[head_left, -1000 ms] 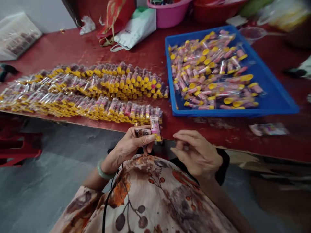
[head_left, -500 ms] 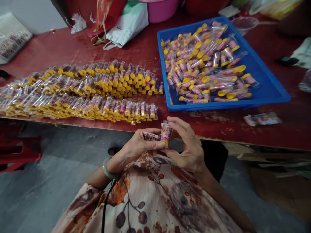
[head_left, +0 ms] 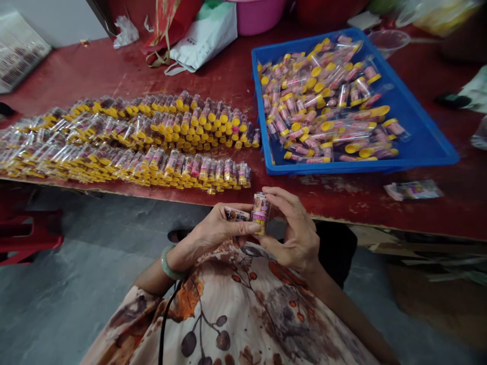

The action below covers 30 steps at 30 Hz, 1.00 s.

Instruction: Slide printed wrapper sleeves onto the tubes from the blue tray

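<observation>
Between my hands, just off the table's front edge, stands a small clear tube (head_left: pixel 261 213) with a pink and yellow printed label. My left hand (head_left: pixel 218 223) presses its thumb on the tube's lower front. Also in that hand is a small stack of printed labels (head_left: pixel 237 214), partly hidden by the fingers. My right hand (head_left: pixel 294 230) grips the same tube, fingers at its top and thumb near its bottom. Rows of similar tubes with yellow caps (head_left: pixel 171 167) are stacked on the left. More yellow-capped tubes (head_left: pixel 315 101) lie jumbled in the blue tray (head_left: pixel 426 142).
Everything rests on a red table (head_left: pixel 342 195). A loose printed packet (head_left: pixel 414 190) lies near its front right. At the back are a white bag (head_left: pixel 207 38), a pink basin (head_left: pixel 258 15) and a clear strainer-like dish (head_left: pixel 390 41). A red stool (head_left: pixel 32 235) stands at lower left.
The view has shifted slightly, so the table's contents sit a little further right. Both hands keep their hold on the tube, which looks almost unmoved.
</observation>
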Each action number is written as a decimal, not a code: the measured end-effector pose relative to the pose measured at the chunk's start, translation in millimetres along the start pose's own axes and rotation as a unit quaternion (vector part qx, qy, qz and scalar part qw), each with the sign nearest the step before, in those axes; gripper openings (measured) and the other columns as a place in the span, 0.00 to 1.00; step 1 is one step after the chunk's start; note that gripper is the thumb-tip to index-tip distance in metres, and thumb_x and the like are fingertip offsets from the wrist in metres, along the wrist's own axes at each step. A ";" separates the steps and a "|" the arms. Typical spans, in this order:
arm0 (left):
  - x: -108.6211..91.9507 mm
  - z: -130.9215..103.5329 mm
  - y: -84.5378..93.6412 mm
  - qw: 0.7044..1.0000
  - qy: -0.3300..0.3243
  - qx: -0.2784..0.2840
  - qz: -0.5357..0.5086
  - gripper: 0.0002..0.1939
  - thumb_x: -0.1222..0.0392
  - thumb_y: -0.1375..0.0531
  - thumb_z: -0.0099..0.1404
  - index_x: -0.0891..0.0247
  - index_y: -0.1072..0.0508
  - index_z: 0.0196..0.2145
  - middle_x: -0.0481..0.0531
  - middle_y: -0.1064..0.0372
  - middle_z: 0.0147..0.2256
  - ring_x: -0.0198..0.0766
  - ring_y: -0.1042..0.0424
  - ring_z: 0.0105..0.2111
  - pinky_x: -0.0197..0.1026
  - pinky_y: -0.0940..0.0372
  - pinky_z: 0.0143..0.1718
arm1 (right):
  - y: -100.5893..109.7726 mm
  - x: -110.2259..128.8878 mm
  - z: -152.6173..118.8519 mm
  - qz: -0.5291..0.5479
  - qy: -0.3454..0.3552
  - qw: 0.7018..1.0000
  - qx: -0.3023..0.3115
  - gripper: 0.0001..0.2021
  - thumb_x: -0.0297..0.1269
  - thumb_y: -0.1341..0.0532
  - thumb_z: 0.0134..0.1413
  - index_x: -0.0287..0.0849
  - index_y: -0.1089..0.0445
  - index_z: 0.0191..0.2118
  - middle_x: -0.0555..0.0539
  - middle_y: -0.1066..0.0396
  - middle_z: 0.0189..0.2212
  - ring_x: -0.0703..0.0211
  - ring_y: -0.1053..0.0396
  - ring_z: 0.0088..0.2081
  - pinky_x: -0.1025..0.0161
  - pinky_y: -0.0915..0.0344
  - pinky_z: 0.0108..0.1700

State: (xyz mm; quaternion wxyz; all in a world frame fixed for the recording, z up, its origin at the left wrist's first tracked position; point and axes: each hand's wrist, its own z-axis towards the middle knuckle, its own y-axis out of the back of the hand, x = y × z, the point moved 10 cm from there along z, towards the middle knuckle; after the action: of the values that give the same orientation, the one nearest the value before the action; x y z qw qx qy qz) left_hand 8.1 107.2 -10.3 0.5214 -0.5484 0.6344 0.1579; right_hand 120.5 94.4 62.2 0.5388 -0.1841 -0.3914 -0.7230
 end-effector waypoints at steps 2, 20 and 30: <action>1.5 -0.9 -0.6 1.000 0.007 -0.001 -0.010 0.25 0.54 0.29 0.51 0.65 0.22 0.46 0.47 0.30 0.24 0.26 0.38 0.17 0.32 0.42 0.20 | -0.4 0.5 -1.8 0.000 0.001 1.000 -0.005 0.32 0.29 0.40 0.45 0.43 0.38 0.60 0.38 0.35 0.56 0.42 0.33 0.55 0.42 0.31 0.53; 15.7 -2.4 -6.8 0.996 0.026 -0.001 -0.087 0.23 0.48 0.29 0.49 0.67 0.21 0.39 0.48 0.32 0.22 0.26 0.38 0.14 0.31 0.46 0.15 | 1.4 3.0 -19.0 -0.005 -0.010 0.998 -0.060 0.30 0.29 0.43 0.46 0.42 0.38 0.60 0.40 0.35 0.59 0.42 0.32 0.56 0.41 0.29 0.53; 23.6 -4.6 -5.9 0.994 0.033 -0.017 -0.103 0.19 0.52 0.28 0.50 0.68 0.22 0.36 0.45 0.34 0.18 0.27 0.38 0.13 0.30 0.45 0.14 | -0.2 1.9 -22.5 -0.002 -0.019 0.999 -0.040 0.31 0.29 0.42 0.46 0.42 0.38 0.60 0.39 0.36 0.60 0.42 0.33 0.57 0.42 0.29 0.53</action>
State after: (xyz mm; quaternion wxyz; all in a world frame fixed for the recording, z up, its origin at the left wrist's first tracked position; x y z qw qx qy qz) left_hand 14.4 89.1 -25.9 0.5043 -0.6243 0.5888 0.0958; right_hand 123.2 76.1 49.4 0.5223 -0.2186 -0.3723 -0.7353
